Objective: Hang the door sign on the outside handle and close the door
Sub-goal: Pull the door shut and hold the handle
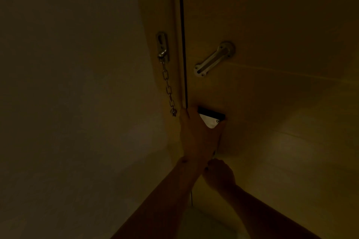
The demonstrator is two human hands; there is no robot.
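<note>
Here, in the head view, a dim scene is recorded. A pale wooden door [272,25] fills the right half; a dark vertical seam is seen between its edge and the matching wooden frame [155,6], so the door appears shut or all but shut. A silver slotted chain-guard track [212,59] is screwed to the door face. A silver chain plate [162,46] is fixed to the frame, and a silver link chain [168,89] hangs loose from it, its end just beside the left hand. A plain pale wall [68,83] occupies the left.

The left hand [196,137] is laid against the door by its edge, fingers spread upward, over a white and black lock plate [210,119], which is partly covered. What it grips, if anything, cannot be told. The right hand [218,174] is curled just below, near the left wrist; its grasp is hidden by darkness.

The door sign and the handle cannot be made out in this view.
</note>
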